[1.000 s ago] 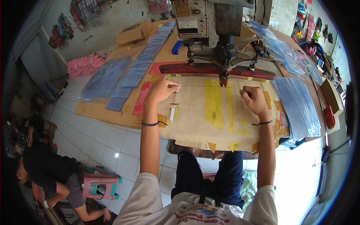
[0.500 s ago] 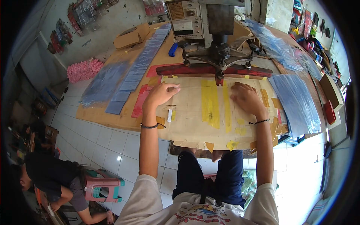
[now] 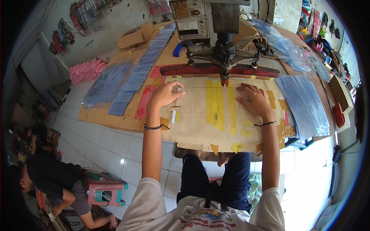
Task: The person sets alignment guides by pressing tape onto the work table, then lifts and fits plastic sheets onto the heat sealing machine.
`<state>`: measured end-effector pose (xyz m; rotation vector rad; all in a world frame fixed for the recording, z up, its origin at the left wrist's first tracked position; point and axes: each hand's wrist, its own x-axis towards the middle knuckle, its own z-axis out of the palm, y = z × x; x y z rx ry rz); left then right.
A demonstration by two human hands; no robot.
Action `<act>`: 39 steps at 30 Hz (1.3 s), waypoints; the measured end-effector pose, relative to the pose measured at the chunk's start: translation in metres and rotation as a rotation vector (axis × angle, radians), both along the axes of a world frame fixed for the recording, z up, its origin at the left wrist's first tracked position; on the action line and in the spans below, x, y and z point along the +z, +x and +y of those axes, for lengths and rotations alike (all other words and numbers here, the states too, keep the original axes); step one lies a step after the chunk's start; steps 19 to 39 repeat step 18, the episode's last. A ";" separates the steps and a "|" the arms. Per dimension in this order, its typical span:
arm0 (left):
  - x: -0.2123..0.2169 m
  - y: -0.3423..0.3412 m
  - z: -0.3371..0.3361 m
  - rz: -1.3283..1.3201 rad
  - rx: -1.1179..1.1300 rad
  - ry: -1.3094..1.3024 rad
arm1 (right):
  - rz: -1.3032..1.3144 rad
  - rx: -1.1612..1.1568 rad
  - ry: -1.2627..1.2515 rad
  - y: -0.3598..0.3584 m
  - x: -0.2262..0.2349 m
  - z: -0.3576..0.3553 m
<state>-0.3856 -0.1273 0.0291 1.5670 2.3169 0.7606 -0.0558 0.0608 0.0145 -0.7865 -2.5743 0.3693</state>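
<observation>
A tan board patched with yellow and brown tape lies at the front of the table. Over its left part is my left hand, fingers curved and thumb held apart, with no object visible between them. My right hand rests palm down at the board's right side, fingers spread. Whether a thin clear sheet lies under the hands, I cannot tell. Just beyond both hands runs the long red bar of a press machine, hanging from a dark metal bracket. A small white strip sits near my left wrist.
Bluish plastic sheets lie in a stack at the right and a long pile at the left. A control box, a cardboard box and a blue-handled tool stand farther back. Another person bends beside a stool at lower left.
My right hand's fingers have spread and flattened on the board. The left hand's fingers have lifted and curved away from the thumb. The press bar looks nearly unmoved.
</observation>
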 end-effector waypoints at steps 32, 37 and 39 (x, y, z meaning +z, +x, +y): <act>-0.010 -0.010 0.002 0.037 -0.082 0.040 | 0.010 -0.181 0.002 -0.002 -0.009 0.011; -0.010 -0.010 0.002 0.037 -0.082 0.040 | 0.010 -0.181 0.002 -0.002 -0.009 0.011; -0.010 -0.010 0.002 0.037 -0.082 0.040 | 0.010 -0.181 0.002 -0.002 -0.009 0.011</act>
